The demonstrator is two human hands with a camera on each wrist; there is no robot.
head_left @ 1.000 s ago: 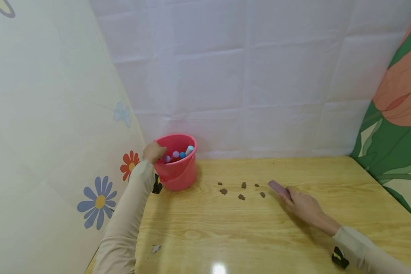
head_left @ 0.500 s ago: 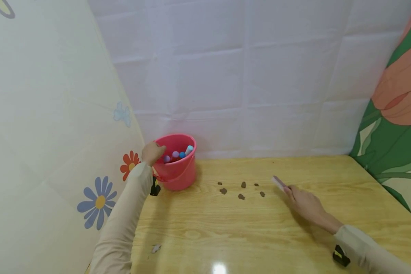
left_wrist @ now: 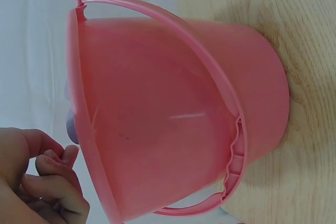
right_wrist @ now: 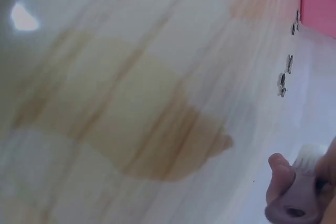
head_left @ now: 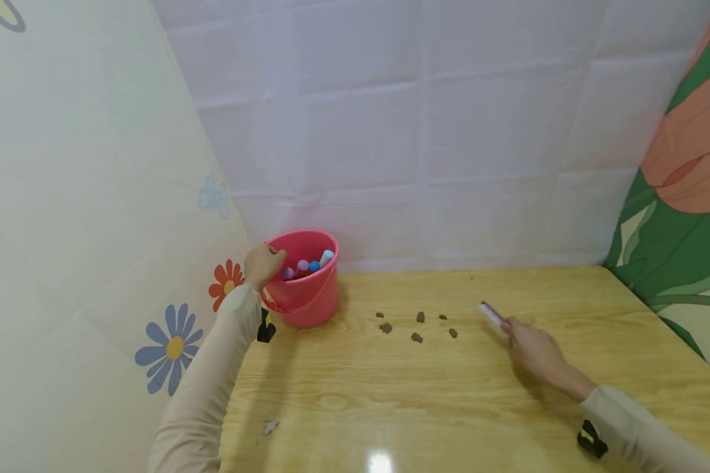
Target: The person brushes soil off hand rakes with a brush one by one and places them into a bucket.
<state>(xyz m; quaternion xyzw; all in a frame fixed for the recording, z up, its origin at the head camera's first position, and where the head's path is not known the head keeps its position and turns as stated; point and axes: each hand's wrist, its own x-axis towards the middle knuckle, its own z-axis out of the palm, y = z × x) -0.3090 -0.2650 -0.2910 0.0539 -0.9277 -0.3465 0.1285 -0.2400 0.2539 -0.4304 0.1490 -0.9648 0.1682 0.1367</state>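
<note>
My left hand (head_left: 264,266) is at the near-left rim of a pink bucket (head_left: 310,305). In the left wrist view its fingers are curled, thumb against fingertips, beside the rim, and no object shows between them. Inside the bucket are several markers or bottles with rounded purple, blue and pale caps (head_left: 315,267). My right hand (head_left: 535,351) grips a small purple brush (head_left: 492,314) by its handle, above the table, white bristles showing. The right wrist view catches only the hand's edge and the handle's holed end. Several brown scraps (head_left: 417,337) lie between the bucket and the brush.
The wood-grain table (head_left: 355,387) meets a white cloth backdrop (head_left: 426,164) behind. A flower-printed sheet (head_left: 94,197) stands close to the left arm. A grey scrap (head_left: 270,427) lies near the front left. A leaf-and-flower print (head_left: 686,217) borders the right.
My right hand has turned the brush from its purple back to its white bristles and shifted slightly right. The left hand has stayed almost still at the rim. The scraps have not moved.
</note>
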